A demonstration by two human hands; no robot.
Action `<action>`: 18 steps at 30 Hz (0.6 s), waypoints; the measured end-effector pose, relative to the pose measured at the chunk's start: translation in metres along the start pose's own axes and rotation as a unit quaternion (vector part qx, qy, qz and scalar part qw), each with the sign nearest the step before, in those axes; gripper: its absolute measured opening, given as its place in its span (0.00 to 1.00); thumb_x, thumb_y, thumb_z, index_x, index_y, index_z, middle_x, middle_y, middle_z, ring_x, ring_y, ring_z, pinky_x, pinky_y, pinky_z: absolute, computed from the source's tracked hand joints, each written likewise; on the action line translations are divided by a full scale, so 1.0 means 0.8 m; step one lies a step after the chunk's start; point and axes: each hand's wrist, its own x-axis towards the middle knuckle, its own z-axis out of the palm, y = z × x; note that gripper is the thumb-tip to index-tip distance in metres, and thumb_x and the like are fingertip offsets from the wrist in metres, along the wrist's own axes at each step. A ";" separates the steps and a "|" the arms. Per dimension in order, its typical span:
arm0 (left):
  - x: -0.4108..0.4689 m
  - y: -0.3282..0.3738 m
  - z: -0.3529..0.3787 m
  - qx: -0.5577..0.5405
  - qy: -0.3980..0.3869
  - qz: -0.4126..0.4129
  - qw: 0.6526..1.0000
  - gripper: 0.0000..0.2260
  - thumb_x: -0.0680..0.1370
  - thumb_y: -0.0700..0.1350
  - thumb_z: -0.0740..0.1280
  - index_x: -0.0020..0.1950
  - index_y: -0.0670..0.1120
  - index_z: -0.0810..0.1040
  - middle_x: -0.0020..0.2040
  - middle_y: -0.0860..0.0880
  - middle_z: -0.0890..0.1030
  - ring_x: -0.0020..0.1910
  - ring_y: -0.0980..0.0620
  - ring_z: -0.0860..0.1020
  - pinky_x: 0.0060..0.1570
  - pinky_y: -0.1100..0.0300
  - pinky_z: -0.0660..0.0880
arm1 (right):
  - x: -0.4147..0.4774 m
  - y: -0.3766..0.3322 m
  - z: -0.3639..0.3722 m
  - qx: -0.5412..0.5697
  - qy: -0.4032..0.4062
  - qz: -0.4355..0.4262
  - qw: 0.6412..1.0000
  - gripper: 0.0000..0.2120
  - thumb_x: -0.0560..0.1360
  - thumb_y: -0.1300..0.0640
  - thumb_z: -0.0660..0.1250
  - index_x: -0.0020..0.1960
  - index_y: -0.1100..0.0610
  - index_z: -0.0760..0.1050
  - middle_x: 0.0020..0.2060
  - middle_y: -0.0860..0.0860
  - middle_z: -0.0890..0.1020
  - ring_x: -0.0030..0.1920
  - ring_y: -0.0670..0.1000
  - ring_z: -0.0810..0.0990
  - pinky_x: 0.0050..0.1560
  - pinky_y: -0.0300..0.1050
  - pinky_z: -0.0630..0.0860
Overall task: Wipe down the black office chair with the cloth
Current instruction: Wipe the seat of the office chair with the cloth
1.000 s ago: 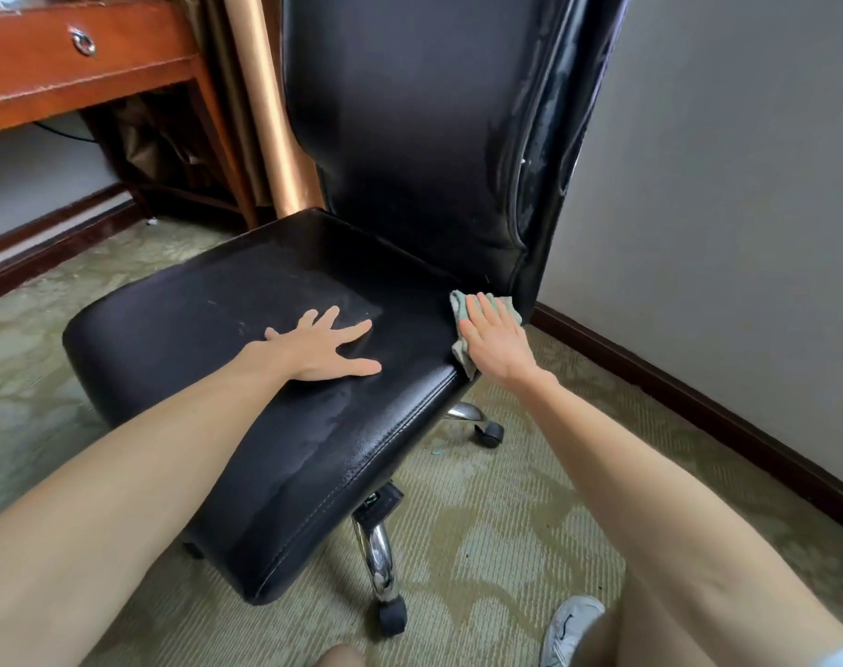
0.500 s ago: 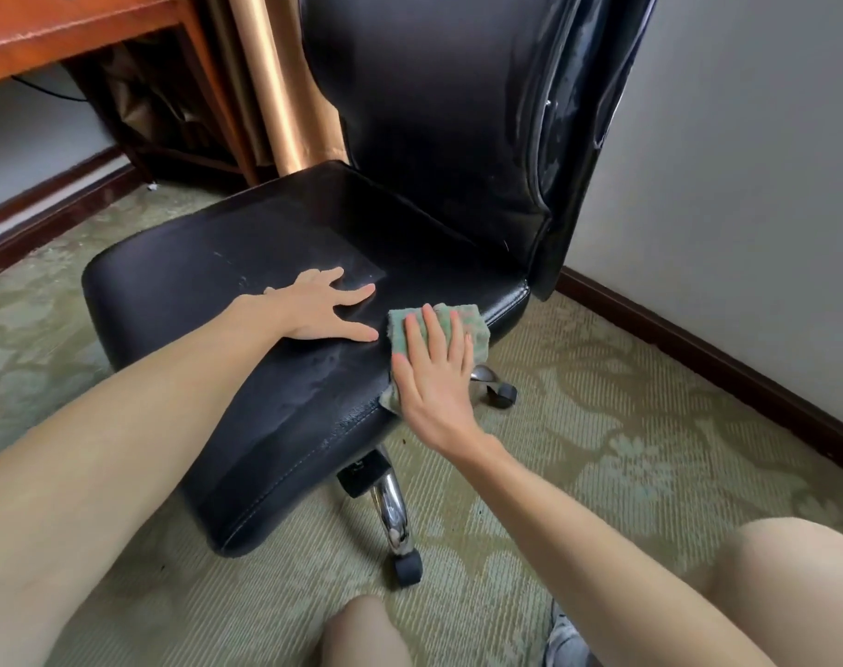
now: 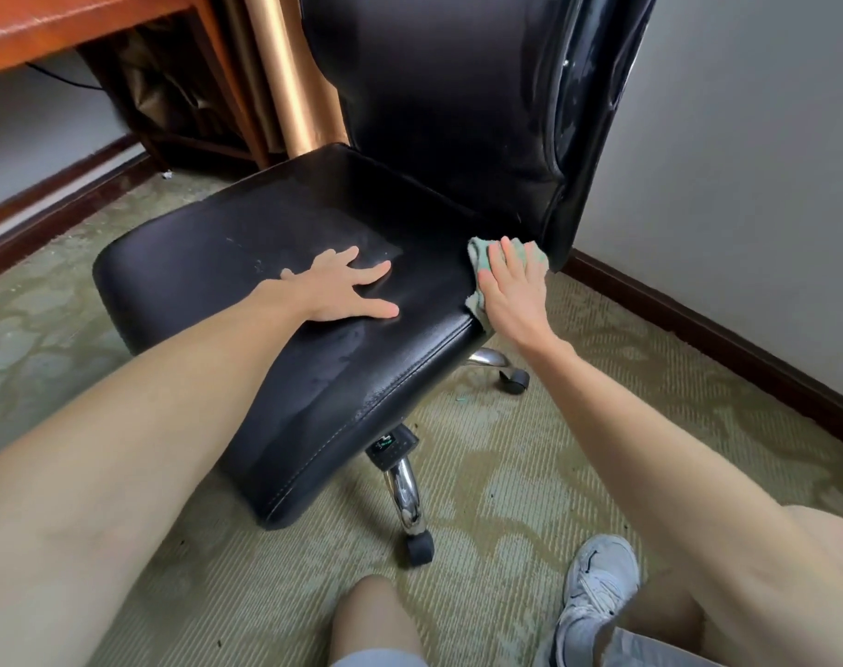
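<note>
The black office chair [image 3: 246, 243] fills the middle of the view, its seat angled toward me and its tall backrest rising at the upper right. My left hand [image 3: 342, 288] lies flat on the seat with fingers spread. My right hand [image 3: 513, 291] presses a green cloth [image 3: 479, 255] against the seat's right edge, close to the base of the backrest, with its fingers straight over the cloth. Most of the cloth is hidden under the palm. Damp streaks show on the seat.
A wooden desk [image 3: 73, 21] stands at the upper left, with a gold curtain [image 3: 289, 74] behind the chair. A grey wall with a dark baseboard [image 3: 727, 329] runs along the right. The chair's chrome legs and casters [image 3: 419, 546] stand on patterned carpet. My knee and white shoe [image 3: 597, 580] are at the bottom.
My right hand slid the cloth from the back corner forward along the seat's right edge, then back toward the backrest. My left hand stayed flat on the seat.
</note>
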 end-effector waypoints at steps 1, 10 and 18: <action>0.000 0.002 0.001 -0.001 0.003 -0.003 1.000 0.37 0.69 0.75 0.60 0.75 0.72 0.51 0.80 0.55 0.43 0.78 0.51 0.37 0.70 0.31 0.43 | -0.007 -0.009 0.007 0.016 0.003 0.002 1.000 0.26 0.82 0.48 0.42 0.77 0.58 0.53 0.78 0.54 0.53 0.78 0.53 0.43 0.76 0.56 0.38; 0.005 -0.003 -0.001 0.014 0.004 -0.008 1.000 0.41 0.62 0.81 0.57 0.73 0.74 0.50 0.80 0.55 0.45 0.79 0.48 0.41 0.70 0.30 0.47 | -0.205 -0.169 0.055 0.079 0.021 -0.068 0.994 0.30 0.80 0.45 0.42 0.78 0.59 0.48 0.78 0.54 0.48 0.77 0.55 0.36 0.75 0.55 0.36; 0.000 -0.009 -0.001 0.022 0.002 0.013 1.000 0.37 0.68 0.77 0.59 0.74 0.72 0.50 0.80 0.54 0.45 0.78 0.50 0.39 0.70 0.31 0.45 | -0.184 -0.150 0.056 0.040 0.040 -0.063 0.996 0.30 0.81 0.44 0.42 0.79 0.57 0.43 0.78 0.52 0.43 0.77 0.52 0.35 0.76 0.54 0.37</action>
